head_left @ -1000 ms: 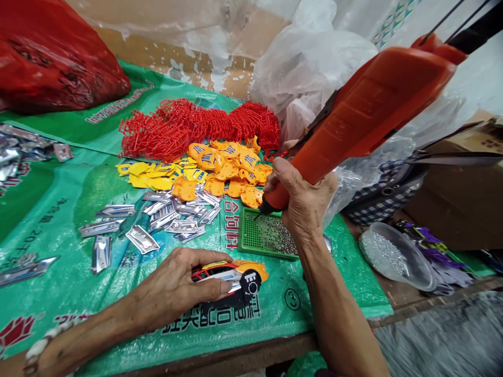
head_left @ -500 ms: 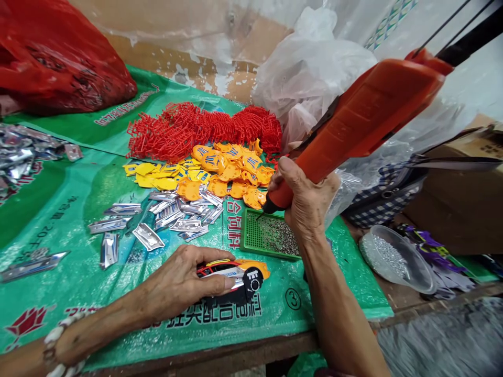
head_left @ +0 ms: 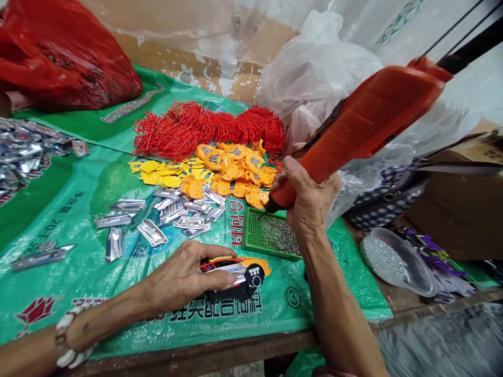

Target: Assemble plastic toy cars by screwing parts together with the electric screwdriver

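Observation:
My left hand (head_left: pixel 184 277) is closed on a toy car (head_left: pixel 239 271) with an orange and red body, holding it down on the green sheet (head_left: pixel 70 209) near the table's front. My right hand (head_left: pixel 310 201) grips an orange electric screwdriver (head_left: pixel 365 123) hung on cords from above. Its bit tip hovers over the left part of a green screw tray (head_left: pixel 261 235) filled with small screws, just behind the car.
Behind the tray lie orange and yellow car parts (head_left: pixel 231 170), a heap of red plastic frames (head_left: pixel 200 128) and several silver parts (head_left: pixel 176 212). More silver parts (head_left: pixel 23 149) and a red bag (head_left: pixel 63 52) sit far left. A clear bowl of screws (head_left: pixel 395 259) and a cardboard box (head_left: pixel 467 209) stand right.
The view has shifted slightly; both hands hold nearly the same places. The screwdriver tip stays over the green tray and the left hand stays on the car.

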### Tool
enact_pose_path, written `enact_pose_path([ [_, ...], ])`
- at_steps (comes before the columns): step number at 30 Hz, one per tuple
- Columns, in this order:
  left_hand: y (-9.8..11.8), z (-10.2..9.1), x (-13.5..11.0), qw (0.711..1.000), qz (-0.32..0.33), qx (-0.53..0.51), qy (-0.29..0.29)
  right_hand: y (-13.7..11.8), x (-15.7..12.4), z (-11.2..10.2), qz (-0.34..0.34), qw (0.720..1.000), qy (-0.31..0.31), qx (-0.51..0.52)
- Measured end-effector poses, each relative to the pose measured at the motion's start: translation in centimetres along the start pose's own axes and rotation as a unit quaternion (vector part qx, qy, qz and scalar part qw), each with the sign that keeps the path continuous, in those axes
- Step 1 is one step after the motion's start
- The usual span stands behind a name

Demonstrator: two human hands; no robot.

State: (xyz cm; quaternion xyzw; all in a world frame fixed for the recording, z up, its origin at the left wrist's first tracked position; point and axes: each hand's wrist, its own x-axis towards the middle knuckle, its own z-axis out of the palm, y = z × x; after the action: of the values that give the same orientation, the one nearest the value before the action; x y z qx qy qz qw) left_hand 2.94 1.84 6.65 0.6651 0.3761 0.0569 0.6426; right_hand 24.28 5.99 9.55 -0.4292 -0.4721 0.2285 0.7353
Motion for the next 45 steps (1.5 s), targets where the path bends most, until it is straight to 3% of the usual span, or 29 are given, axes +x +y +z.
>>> enact_pose_path([
  [8, -0.4, -0.1, 0.4, 0.999, 0.016, 0.034, 0.028, -4.4, 0.4, 1.0, -0.041, 0.999, -0.012, 0.030],
  [17, -0.3, -0.5, 0.5, 0.999, 0.036, 0.010, 0.012, -9.4, -2.8, 2.9, 0.009, 0.998, -0.042, 0.044],
  [23, -0.3, -0.5, 0.8, 0.999, 0.031, 0.024, 0.017, -9.7, -4.5, 3.9, 0.040, 0.995, -0.066, 0.059],
  [34, -0.6, -0.6, 0.8, 0.999, 0.040, 0.030, 0.019, -9.4, -5.3, 4.2, 0.060, 0.995, -0.064, 0.038],
  [45, -0.2, -0.6, 0.6, 0.999, 0.032, 0.025, 0.020, -9.2, -5.6, 3.9, 0.032, 0.995, -0.081, 0.049],
])
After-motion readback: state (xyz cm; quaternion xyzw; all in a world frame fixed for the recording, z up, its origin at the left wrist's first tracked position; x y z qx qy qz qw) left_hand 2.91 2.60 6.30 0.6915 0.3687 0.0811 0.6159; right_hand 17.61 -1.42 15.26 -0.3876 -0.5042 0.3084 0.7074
